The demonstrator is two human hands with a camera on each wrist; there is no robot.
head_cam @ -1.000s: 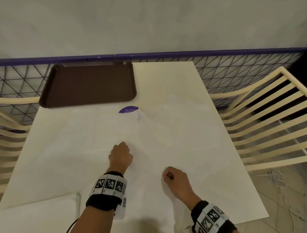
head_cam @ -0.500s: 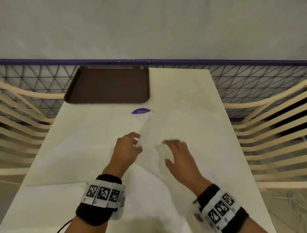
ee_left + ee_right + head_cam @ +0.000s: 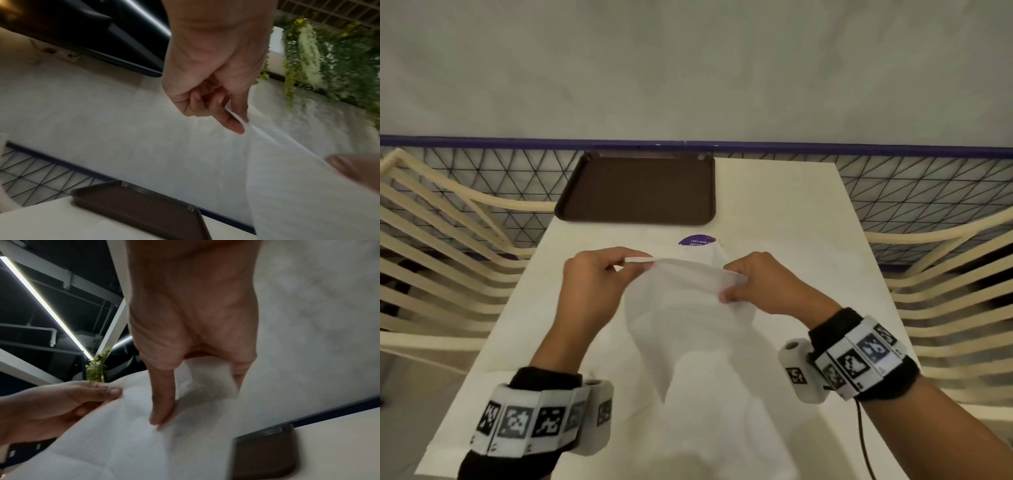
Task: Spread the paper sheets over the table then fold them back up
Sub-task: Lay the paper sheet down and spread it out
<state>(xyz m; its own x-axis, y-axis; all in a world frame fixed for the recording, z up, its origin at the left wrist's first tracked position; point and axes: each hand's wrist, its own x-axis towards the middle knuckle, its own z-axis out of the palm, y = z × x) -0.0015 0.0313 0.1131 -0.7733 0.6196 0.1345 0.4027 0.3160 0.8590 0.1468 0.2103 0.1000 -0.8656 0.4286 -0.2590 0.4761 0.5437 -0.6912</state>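
A thin white paper sheet is lifted off the cream table, its top edge stretched between both hands. My left hand pinches the sheet's left corner between thumb and forefinger. My right hand grips the bunched right end with thumb in front and fingers behind. The sheet hangs down toward me, its lower part resting on the table. Another white sheet lies flat on the table's left part under my left arm.
A brown tray sits at the table's far left. A purple round sticker peeks out beyond the lifted sheet. Cream slatted chairs flank both sides. A black wire fence with a purple rail stands behind.
Both hands moved away from me and rose off the table, taking hold of the sheet's edge and lifting it. The right hand, briefly flat on the paper, now grips it.
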